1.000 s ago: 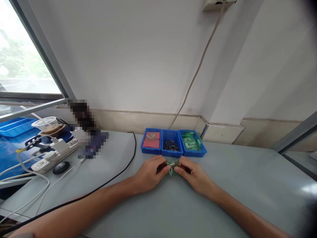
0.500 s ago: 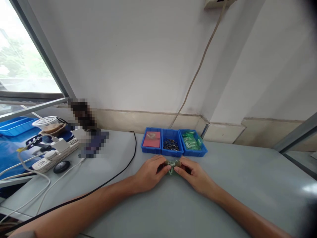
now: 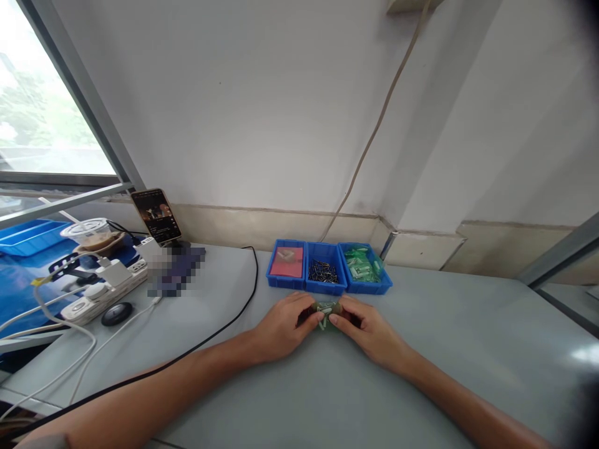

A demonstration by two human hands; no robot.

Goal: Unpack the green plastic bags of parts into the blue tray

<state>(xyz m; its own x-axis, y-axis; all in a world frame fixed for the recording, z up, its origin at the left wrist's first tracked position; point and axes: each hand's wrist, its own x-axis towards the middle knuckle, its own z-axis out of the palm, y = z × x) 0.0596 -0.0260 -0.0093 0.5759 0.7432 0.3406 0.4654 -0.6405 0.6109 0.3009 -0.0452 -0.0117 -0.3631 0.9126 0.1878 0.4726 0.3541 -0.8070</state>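
A small clear green bag (image 3: 327, 308) with pale pieces in it is held between my two hands, low over the grey table. My left hand (image 3: 286, 325) grips its left side, thumb and fingers pinched. On the right side my right hand (image 3: 367, 325) pinches it the same way. Just beyond the hands stand three blue bins in a row: the left bin (image 3: 286, 284) holds a pink card (image 3: 286, 265), the middle bin (image 3: 326, 289) small dark metal parts (image 3: 322, 272), the right bin (image 3: 369, 289) green bags (image 3: 360, 265) of pale pieces.
A black cable (image 3: 224, 327) runs across the table (image 3: 355, 399) and over my left forearm. At the left are a power strip (image 3: 100, 297), a black mouse-like object (image 3: 116, 314), a propped phone (image 3: 156, 216) and a lidded cup (image 3: 88, 232). Behind is a wall.
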